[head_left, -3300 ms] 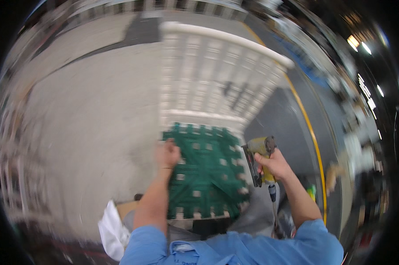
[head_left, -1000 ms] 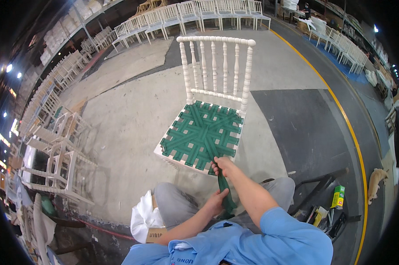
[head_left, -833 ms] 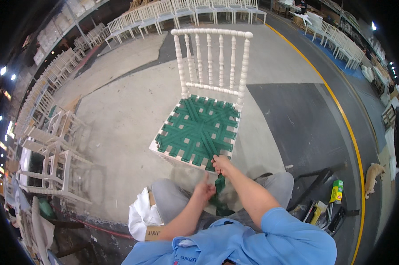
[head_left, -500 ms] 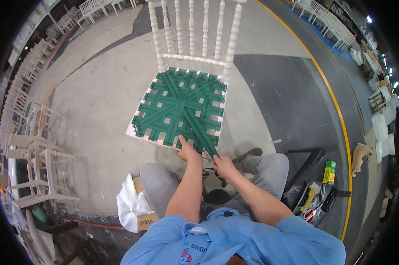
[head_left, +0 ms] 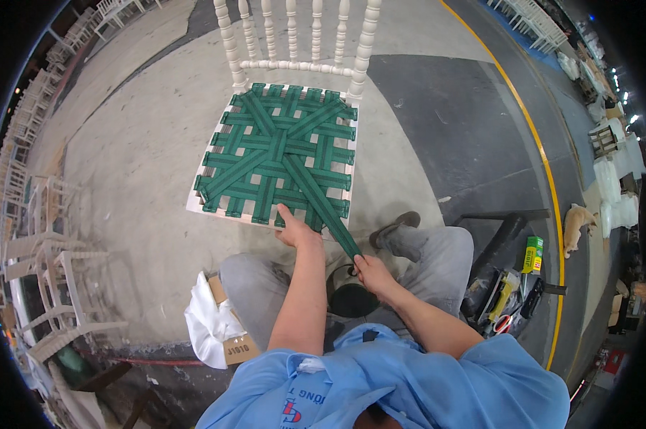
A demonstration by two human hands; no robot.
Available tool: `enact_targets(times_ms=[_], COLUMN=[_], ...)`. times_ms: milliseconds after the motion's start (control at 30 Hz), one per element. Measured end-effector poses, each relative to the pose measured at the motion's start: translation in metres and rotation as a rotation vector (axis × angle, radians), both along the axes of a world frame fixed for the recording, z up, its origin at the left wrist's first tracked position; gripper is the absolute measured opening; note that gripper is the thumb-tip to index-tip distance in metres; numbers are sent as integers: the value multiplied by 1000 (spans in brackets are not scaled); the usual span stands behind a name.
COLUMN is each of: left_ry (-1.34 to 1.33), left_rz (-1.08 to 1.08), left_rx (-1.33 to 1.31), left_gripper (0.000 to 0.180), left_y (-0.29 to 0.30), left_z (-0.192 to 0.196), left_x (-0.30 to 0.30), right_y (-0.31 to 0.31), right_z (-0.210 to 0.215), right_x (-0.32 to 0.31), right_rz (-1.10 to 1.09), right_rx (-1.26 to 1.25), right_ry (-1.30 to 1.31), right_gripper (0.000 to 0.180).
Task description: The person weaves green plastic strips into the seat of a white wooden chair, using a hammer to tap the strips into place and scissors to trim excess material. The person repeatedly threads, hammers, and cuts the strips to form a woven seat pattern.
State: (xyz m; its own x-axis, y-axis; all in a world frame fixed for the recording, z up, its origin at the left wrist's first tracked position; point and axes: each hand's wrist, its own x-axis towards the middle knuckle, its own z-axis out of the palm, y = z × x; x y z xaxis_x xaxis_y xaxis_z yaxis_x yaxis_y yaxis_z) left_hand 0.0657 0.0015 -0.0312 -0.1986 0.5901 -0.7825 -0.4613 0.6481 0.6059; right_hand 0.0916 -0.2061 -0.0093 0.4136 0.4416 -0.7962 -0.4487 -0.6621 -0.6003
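In front of me stands a white chair (head_left: pixel 271 222) with a turned-spindle back. Its seat is woven from green webbing (head_left: pixel 273 146), with diagonal bands crossing over the square weave. My left hand (head_left: pixel 298 230) is closed on the seat's front edge, thumb on top, the other fingers mostly hidden beneath. One loose webbing strap (head_left: pixel 323 206) runs from the middle of the seat over the front right corner toward me. Its near end is pinched in my right hand (head_left: pixel 371 274), and the strap looks taut between hand and seat.
At my right lie tools including scissors (head_left: pixel 503 324), beside a green and yellow box (head_left: pixel 532 255). A cardboard box (head_left: pixel 239 349) with white cloth (head_left: pixel 210 322) sits at my left. White chair frames (head_left: pixel 58 272) are stacked at far left. A dog (head_left: pixel 577 229) lies near the yellow floor line.
My right hand has drawn the strap farther toward me and to the right, away from the seat edge. My left hand keeps its grip at the front edge. The whole view has shifted slightly.
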Motion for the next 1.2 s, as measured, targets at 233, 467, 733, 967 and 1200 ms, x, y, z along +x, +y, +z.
enact_targets(times_ms=[233, 467, 733, 967, 1200], left_ry=[-41, 73, 706, 1035, 1056], left_rz=[11, -1224, -1776, -1962, -1916], left_rx=[-2, 25, 508, 564, 833], left_gripper=[87, 65, 81, 74, 69], left_y=[-1, -55, -84, -83, -84], left_z=[0, -10, -31, -34, -36], left_x=[-2, -68, -34, -29, -30], right_y=[9, 24, 22, -21, -278], right_z=[-50, -92, -93, 17, 130], right_x=[6, 15, 19, 40, 111], right_rz=[223, 377, 408, 304, -516], right_rx=[63, 143, 27, 103, -431], right_ry=[-304, -592, -264, -784, -1108], right_gripper=[38, 35, 35, 31, 24])
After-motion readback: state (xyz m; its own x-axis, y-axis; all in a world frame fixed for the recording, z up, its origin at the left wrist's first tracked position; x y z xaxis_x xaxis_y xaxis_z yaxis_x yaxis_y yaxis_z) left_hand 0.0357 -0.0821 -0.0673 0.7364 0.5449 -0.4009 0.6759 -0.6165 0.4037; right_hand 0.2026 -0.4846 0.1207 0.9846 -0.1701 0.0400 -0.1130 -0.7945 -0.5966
